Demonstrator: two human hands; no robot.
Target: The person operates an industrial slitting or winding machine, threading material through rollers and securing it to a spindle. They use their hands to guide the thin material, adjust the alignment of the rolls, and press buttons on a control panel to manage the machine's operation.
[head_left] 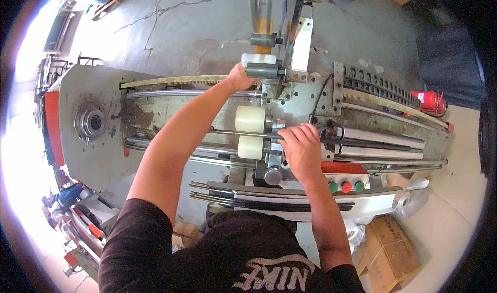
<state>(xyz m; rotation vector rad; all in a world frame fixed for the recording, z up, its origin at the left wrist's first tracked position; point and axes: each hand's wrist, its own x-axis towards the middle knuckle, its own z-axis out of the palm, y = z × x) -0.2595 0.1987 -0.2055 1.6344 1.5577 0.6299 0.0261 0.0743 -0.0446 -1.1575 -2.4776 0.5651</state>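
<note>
My right hand (302,147) is closed around a thin dark rod (243,133), which lies across the machine over two cream-white rollers (250,119). Farther off, my left hand (239,78) reaches to a white block (258,60) and a dark grey cylinder (262,70). Its fingers are mostly hidden there, so its grip does not show. Below the right hand, a round metal knob (273,176) sticks out toward me. Above the grey cylinder, a belt (261,8) runs down past an orange-yellow piece (263,27).
Nearer me, a white tray (290,210) carries several dark rods (269,204). Green and red push buttons (346,187) sit at its right. The machine's grey end housing (93,148) stands at left. A cardboard box (391,251) and a red fire extinguisher (430,102) are at right.
</note>
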